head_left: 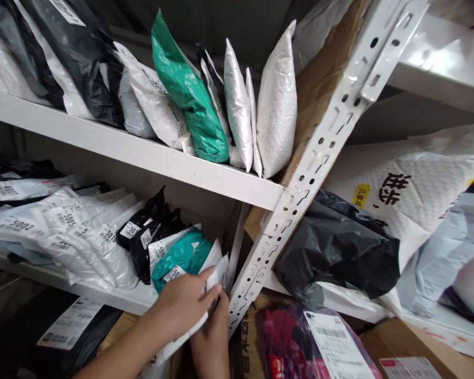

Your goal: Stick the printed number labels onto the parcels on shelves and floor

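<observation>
My left hand (184, 305) and my right hand (215, 331) are both closed on a flat white parcel (217, 273) at the right end of the lower shelf (114, 300). The left hand grips it from the top and left, thumb on its upper edge. Below it, the right hand has its fingers tucked under the parcel. The parcel stands next to a teal mailer bag (181, 255) and black bags (146, 234) with numbered labels.
The upper shelf (142, 152) holds upright white, black and green (189, 95) mailer bags. A perforated white shelf post (300, 184) runs diagonally. To the right lie a black bag (339, 252) and large white sacks (414, 184). Labelled parcels and cardboard boxes sit below.
</observation>
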